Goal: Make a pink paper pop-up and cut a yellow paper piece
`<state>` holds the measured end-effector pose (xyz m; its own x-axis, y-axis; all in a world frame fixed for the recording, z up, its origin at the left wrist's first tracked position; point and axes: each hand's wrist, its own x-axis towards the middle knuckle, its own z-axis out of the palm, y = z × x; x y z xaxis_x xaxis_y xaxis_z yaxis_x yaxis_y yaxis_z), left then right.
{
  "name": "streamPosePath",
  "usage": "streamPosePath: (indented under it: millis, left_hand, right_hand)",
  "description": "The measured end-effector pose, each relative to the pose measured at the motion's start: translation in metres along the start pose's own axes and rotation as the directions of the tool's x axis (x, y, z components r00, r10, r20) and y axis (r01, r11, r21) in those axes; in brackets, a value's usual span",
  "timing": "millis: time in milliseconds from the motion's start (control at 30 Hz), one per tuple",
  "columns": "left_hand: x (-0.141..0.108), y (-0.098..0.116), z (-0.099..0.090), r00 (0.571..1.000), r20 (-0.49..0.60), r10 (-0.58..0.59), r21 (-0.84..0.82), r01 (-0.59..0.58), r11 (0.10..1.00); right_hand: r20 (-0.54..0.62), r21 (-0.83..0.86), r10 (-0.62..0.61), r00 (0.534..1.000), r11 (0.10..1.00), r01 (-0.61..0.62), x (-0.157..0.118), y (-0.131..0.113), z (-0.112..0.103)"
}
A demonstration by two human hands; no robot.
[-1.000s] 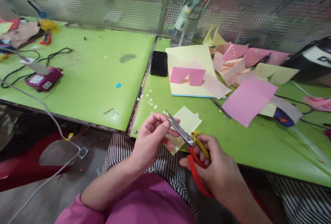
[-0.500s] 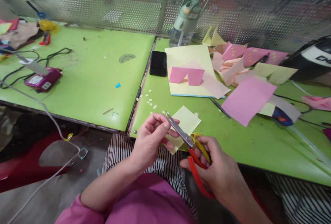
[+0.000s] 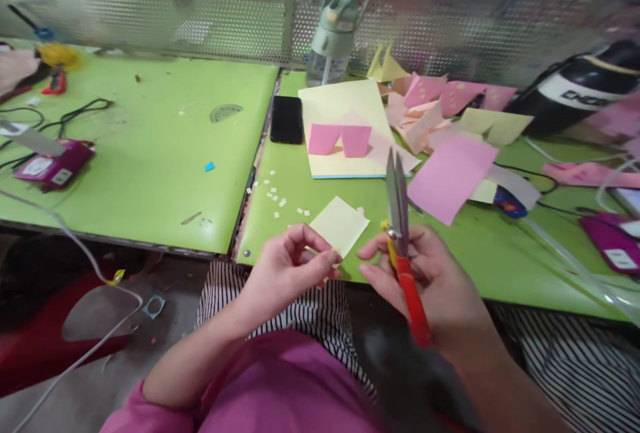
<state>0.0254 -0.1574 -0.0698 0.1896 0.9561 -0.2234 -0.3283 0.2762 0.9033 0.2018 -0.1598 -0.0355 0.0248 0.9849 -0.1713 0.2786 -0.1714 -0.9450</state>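
My left hand (image 3: 290,263) is closed in a pinch over the table's front edge. A tiny pale scrap of paper seems to sit between thumb and forefinger, mostly hidden by them. Just beyond those fingertips lies a pale yellow paper sheet (image 3: 343,220), flat on the green table. My right hand (image 3: 430,273) holds scissors (image 3: 399,213) with red and yellow handles. Their blades point up and away from me, nearly together, while the thumb and forefinger are free of the handles. Several small cut paper bits (image 3: 283,202) are scattered left of the sheet.
A folded pink paper (image 3: 355,140) stands on a larger cream sheet (image 3: 345,100). Left of that is a phone (image 3: 287,120), with a green bottle (image 3: 333,40) behind. Pink paper (image 3: 453,176), a black bottle (image 3: 575,93) and cables lie rightward. A purple box (image 3: 55,163) is far left.
My right hand has drawn the scissors away from my left fingers and turned the blades upward. Its thumb and forefinger have spread. The view has shifted slightly to the right.
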Motion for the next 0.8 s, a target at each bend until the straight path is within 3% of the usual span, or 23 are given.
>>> streamPosePath:
  millis: [133, 333, 500, 800]
  left_hand:
    - [-0.002, 0.0, 0.002, 0.996, 0.085, -0.033, 0.141, 0.021, 0.99]
    - [0.001, 0.005, -0.001, 0.992, 0.117, -0.039, 0.163, 0.019, 0.986]
    - [0.006, 0.008, 0.002, 0.989, 0.143, -0.042, 0.088, 0.029, 0.996]
    - [0.014, -0.008, 0.036, 0.987, 0.161, -0.012, 0.167, -0.015, 0.986]
  right_hand:
    - [0.166, -0.005, -0.07, 0.984, 0.997, 0.072, 0.01, -0.003, 0.001]
    - [0.207, 0.044, -0.043, 0.977, 0.998, 0.034, 0.017, -0.001, 0.001]
    - [0.138, 0.068, -0.071, 0.988, 0.996, 0.062, 0.019, -0.001, -0.004]
    - [-0.078, 0.093, -0.142, 0.987, 0.984, 0.149, 0.001, 0.023, -0.02]
